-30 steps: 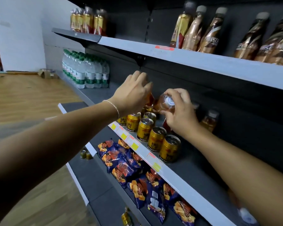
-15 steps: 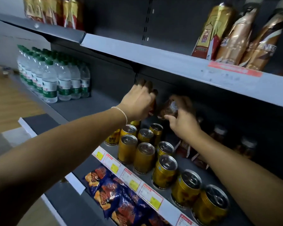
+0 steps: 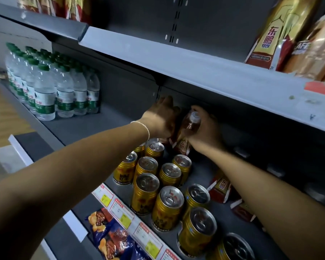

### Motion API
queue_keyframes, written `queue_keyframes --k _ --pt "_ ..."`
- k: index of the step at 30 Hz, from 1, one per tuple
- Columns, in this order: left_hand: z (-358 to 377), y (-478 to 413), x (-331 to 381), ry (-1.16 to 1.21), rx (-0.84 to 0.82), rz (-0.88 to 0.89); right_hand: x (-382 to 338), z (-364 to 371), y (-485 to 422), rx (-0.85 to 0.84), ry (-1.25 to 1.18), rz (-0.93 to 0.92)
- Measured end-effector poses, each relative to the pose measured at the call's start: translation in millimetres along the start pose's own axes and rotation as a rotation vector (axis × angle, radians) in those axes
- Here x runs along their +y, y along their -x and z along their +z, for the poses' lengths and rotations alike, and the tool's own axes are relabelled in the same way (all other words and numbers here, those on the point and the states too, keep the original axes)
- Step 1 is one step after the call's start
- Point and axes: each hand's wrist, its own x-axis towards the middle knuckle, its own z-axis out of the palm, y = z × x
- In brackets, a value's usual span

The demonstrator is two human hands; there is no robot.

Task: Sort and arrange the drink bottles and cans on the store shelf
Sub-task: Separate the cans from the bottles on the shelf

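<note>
Both my hands reach deep into the middle shelf (image 3: 109, 126), under the shelf above. My right hand (image 3: 206, 132) grips a brown drink bottle (image 3: 189, 128) with a pale cap, held upright just behind the gold cans (image 3: 146, 192). My left hand (image 3: 160, 119) curls around another dark bottle right beside it; that bottle is mostly hidden by the hand. Several gold cans stand in rows at the shelf front. More red-and-gold labelled bottles (image 3: 220, 186) stand behind my right forearm, partly hidden.
Green-capped water bottles (image 3: 45, 85) stand at the left of the same shelf. The upper shelf (image 3: 195, 66) overhangs closely and carries gold and brown bottles (image 3: 281, 32). Blue snack bags (image 3: 111, 233) lie on the lower shelf. Price tags (image 3: 120, 209) line the shelf edge.
The camera has moved closer and lower. Both hands have gone further back on the shelf with their bottles, and the right hand's bottle now stands more upright.
</note>
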Motion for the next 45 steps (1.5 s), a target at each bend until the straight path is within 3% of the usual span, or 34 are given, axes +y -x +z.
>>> queue_keyframes --k 6,16,21,30,35,37,41,45 --pt "22 -18 -29 0.068 -0.066 0.002 8 33 -6 0.032 -0.069 0.112" --pt "47 -27 -66 0.135 -0.296 0.11 3 73 -13 0.134 0.054 0.379" --pt "66 -23 -87 0.292 -0.29 -0.002 1 74 -4 0.133 0.092 0.424" --pt "63 -18 -96 0.502 -0.271 0.051 -31 71 -4 -0.129 0.391 0.497" --pt "55 0 -107 0.562 -0.258 0.051 -48 83 14 0.008 0.512 0.363" --pt "52 6 -109 0.528 -0.28 0.047 -55 93 17 0.036 0.49 0.308" --pt "52 21 -115 0.479 -0.33 -0.046 -63 113 15 -0.075 0.345 0.403" --pt "55 36 -115 0.404 -0.485 0.037 -61 127 11 -0.195 0.367 0.44"
